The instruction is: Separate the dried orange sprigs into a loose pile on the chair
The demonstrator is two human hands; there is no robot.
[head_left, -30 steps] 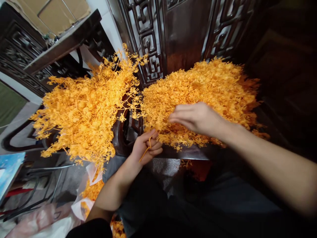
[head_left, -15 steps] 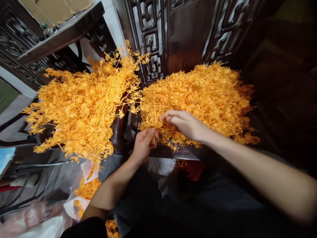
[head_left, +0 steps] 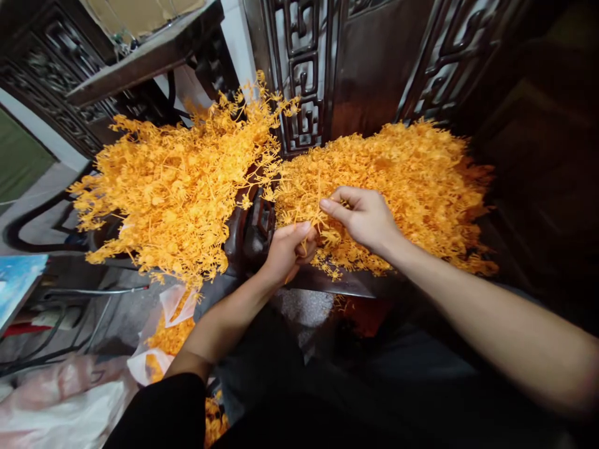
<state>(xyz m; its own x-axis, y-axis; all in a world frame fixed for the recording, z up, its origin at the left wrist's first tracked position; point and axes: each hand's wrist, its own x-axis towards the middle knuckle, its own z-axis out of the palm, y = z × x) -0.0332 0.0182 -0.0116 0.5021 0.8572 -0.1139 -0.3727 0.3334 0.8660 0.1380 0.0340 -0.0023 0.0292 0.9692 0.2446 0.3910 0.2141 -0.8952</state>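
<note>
My left hand [head_left: 291, 251] pinches the stem of an orange plastic flower sprig [head_left: 306, 212] between thumb and fingers. Just right of it, my right hand [head_left: 362, 215] is closed with thumb and fingertips together at the sprig's branches; the exact bit it grips is too small to make out. Behind both hands a wide heap of similar orange sprigs [head_left: 402, 181] covers the dark wooden seat [head_left: 341, 282]. A second heap of orange sprigs [head_left: 163, 187] lies over the armrest [head_left: 238, 243] to the left.
Carved dark wooden panels [head_left: 374, 68] rise behind the heaps. At lower left, white plastic bags [head_left: 88, 411] lie near more orange pieces [head_left: 171, 337] on the floor. A blue board [head_left: 19, 284] and a metal rod [head_left: 103, 290] are at the left edge.
The view has shifted, so the scene sits further right. My right hand has turned, its thumb and fingers now pinched together by the sprig; my left hand keeps its hold.
</note>
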